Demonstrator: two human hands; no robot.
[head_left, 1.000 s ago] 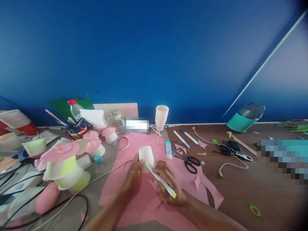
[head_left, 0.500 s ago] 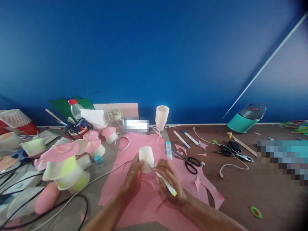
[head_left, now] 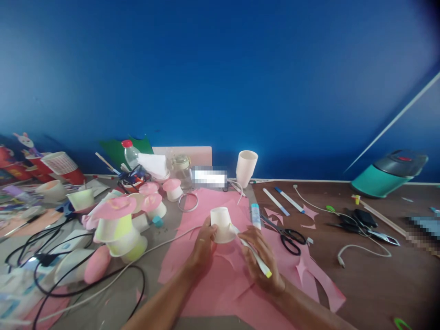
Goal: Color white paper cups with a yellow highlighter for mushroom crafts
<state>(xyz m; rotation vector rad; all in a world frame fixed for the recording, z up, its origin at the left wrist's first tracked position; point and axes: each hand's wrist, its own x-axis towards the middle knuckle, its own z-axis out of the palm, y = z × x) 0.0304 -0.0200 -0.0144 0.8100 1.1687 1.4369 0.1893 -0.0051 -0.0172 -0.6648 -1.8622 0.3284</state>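
Observation:
In my left hand point(head_left: 205, 243) is a small white paper cup point(head_left: 222, 224), held upside down by its side. My right hand point(head_left: 259, 259) grips a white marker point(head_left: 256, 255) with a yellow end; its tip points at the cup's right side, and I cannot tell whether it touches. Both hands are over pink paper point(head_left: 195, 293). A glue stick point(head_left: 255, 216) with a blue cap lies just beyond my right hand, beside black-handled scissors point(head_left: 292, 240).
To the left stand cups with pink paper tops point(head_left: 115, 208) among black cables point(head_left: 37, 279). A tall white cup stack point(head_left: 246, 168), a glass jar point(head_left: 181, 169) and a bottle point(head_left: 130, 156) are at the back. Two markers point(head_left: 277, 201), a white cable point(head_left: 364, 253) and a teal flask point(head_left: 381, 174) are rightward.
The view has turned left, so everything sits further right in the picture. The marker's tip has shifted from the cup's front to its right side. Both hands keep their holds.

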